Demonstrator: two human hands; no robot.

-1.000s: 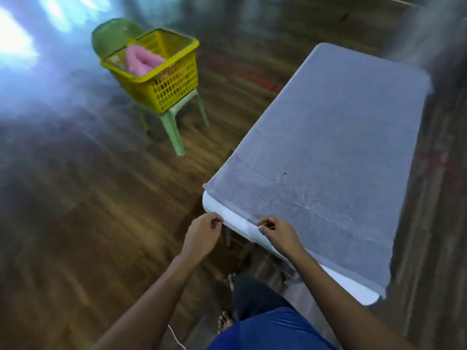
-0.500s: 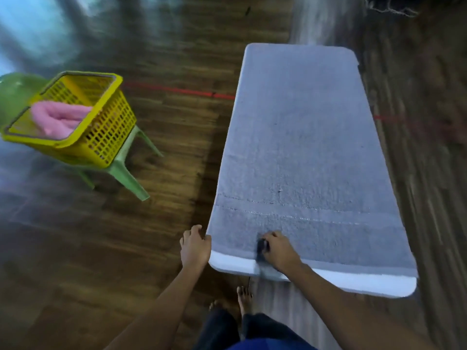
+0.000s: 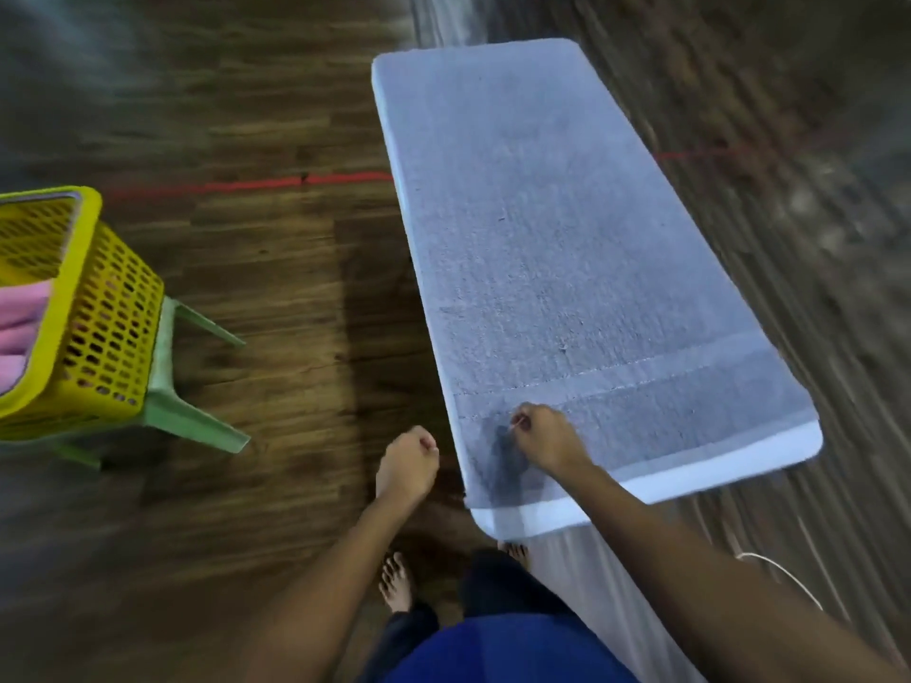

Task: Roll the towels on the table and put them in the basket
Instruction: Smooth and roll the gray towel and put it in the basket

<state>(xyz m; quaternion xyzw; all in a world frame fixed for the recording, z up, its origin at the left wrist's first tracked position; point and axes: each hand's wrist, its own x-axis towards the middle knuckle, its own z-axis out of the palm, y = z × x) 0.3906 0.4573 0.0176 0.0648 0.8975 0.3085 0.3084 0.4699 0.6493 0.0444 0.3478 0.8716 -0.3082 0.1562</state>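
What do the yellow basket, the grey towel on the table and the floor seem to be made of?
The yellow basket: likely moulded plastic, slightly glossy, with a grid of holes. The grey towel: soft terry-like cloth, matt, nubbly pile, one flat woven band. The floor: wood or wood-look planks, grain streaks and sheen; which, I cannot tell.

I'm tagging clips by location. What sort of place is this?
Probably a bare indoor hall or activity room rather than a furnished home: a wood-plank floor with a red taped line, a white table under a grey towel, and a yellow basket perched on a green plastic chair.
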